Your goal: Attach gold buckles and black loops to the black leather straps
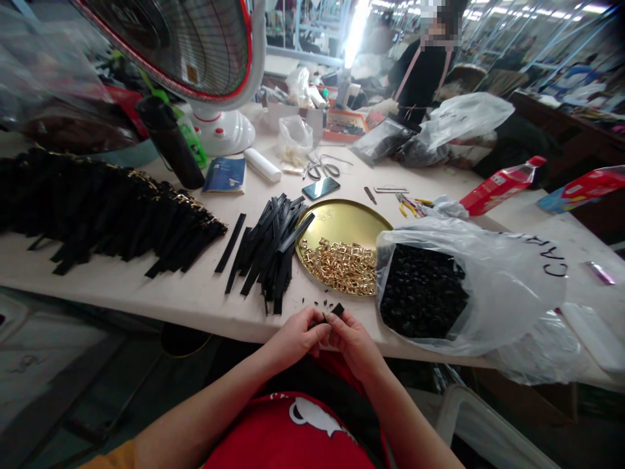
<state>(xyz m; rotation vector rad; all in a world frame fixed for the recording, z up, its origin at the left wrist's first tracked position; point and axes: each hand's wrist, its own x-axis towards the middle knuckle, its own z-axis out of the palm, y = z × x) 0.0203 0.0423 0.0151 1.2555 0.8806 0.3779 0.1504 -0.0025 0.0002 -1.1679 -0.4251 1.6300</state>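
Observation:
Close together at the table's front edge, my left hand (299, 337) and my right hand (355, 342) are closed on one black strap (338, 310). Its end sticks up between my fingers, with a small gold-coloured glint beside it. The rest of the strap is hidden by my hands. Just beyond them, a golden tray (342, 218) holds a heap of small gold buckles (342, 266). Left of the tray lies a loose pile of black straps (271, 251). To the right, an open plastic bag (502, 286) is full of small black pieces (422, 293).
Many black straps with gold fittings (112, 208) cover the left side of the table. Behind stand a fan (224, 130) and a dark bottle (168, 140). A phone (321, 188), scissors (322, 168), pliers (409, 206) and a red-labelled bottle (500, 187) lie farther back. A person (424, 71) stands beyond.

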